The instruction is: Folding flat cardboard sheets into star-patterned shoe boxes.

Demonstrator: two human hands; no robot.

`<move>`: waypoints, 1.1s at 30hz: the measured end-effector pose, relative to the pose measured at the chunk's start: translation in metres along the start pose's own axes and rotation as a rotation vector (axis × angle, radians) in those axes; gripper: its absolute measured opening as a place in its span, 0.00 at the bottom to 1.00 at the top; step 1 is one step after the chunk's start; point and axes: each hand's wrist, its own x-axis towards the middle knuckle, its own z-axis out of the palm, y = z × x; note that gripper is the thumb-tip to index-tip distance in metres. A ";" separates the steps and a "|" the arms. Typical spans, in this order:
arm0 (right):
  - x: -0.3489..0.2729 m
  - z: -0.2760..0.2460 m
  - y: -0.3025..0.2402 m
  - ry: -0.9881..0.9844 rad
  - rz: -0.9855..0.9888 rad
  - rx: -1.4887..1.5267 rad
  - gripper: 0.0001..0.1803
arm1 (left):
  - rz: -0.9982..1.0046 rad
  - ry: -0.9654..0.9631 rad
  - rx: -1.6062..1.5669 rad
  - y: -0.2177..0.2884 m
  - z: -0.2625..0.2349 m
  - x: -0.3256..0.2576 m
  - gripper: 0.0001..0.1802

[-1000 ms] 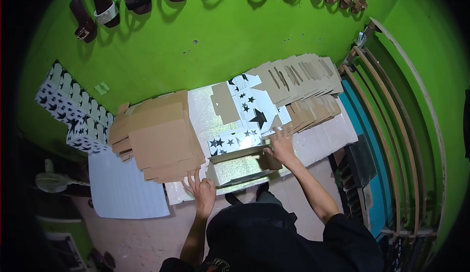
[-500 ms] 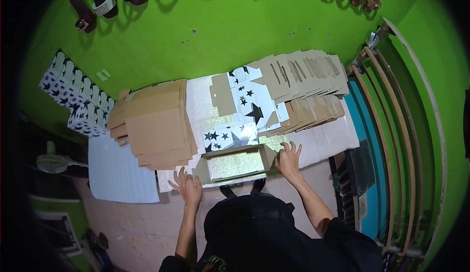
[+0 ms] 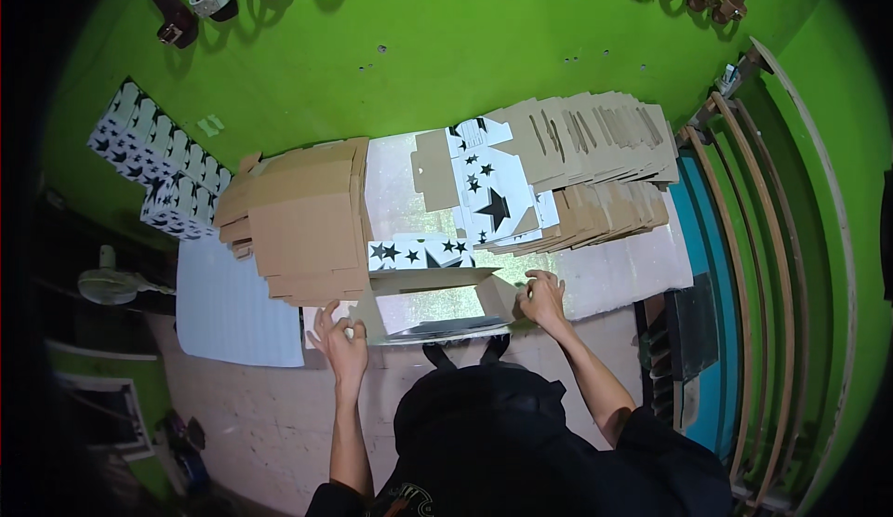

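Observation:
In front of me an open, partly folded cardboard box [image 3: 423,281] lies on the table, brown inside, its raised far panel white with black stars. My left hand [image 3: 341,342] is at the box's left end, fingers bent and thumb against the side flap. At the other end my right hand [image 3: 541,299] pinches the right side flap, which slants outward. Behind the box lies a flat star-printed box blank [image 3: 484,192], white side up.
Flat brown cardboard sheets [image 3: 307,229] are stacked on the left, and cut cardboard blanks [image 3: 595,145] fan out on the right. Finished star-printed boxes [image 3: 177,187] stand by the green wall. A wooden rack [image 3: 735,173] rises at the right; a fan [image 3: 107,283] is at the left.
The box's side flaps and far panel have shifted, and its near wall now shows as a dark strip. Both hands stay at the ends; the right-hand flap leans outward more. The view has tilted slightly.

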 end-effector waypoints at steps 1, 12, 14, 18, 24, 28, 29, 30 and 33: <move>-0.002 0.007 0.006 0.070 -0.014 -0.082 0.09 | 0.005 -0.015 -0.016 -0.004 0.008 -0.002 0.08; -0.027 0.002 -0.025 0.124 -0.150 -0.143 0.10 | 0.070 -0.050 0.108 -0.036 0.044 -0.016 0.08; -0.031 0.015 -0.028 0.119 -0.153 -0.127 0.10 | 0.069 -0.054 0.166 -0.054 0.049 -0.012 0.10; -0.037 0.029 -0.035 0.143 -0.173 -0.097 0.11 | 0.061 -0.008 0.284 -0.090 0.051 -0.010 0.11; -0.036 0.034 -0.038 0.145 -0.178 -0.112 0.11 | 0.119 0.039 0.328 -0.107 0.055 -0.008 0.11; -0.034 0.029 -0.032 0.120 -0.114 -0.109 0.10 | 0.151 0.033 0.249 -0.097 0.055 -0.006 0.09; -0.035 0.027 -0.033 0.112 -0.107 -0.075 0.09 | 0.152 0.030 0.248 -0.094 0.053 -0.005 0.09; -0.035 0.026 -0.034 0.104 -0.100 -0.041 0.09 | 0.127 0.006 0.196 -0.093 0.050 -0.003 0.08; -0.032 0.026 -0.032 0.130 -0.080 -0.049 0.08 | 0.064 -0.049 0.135 -0.094 0.043 0.002 0.06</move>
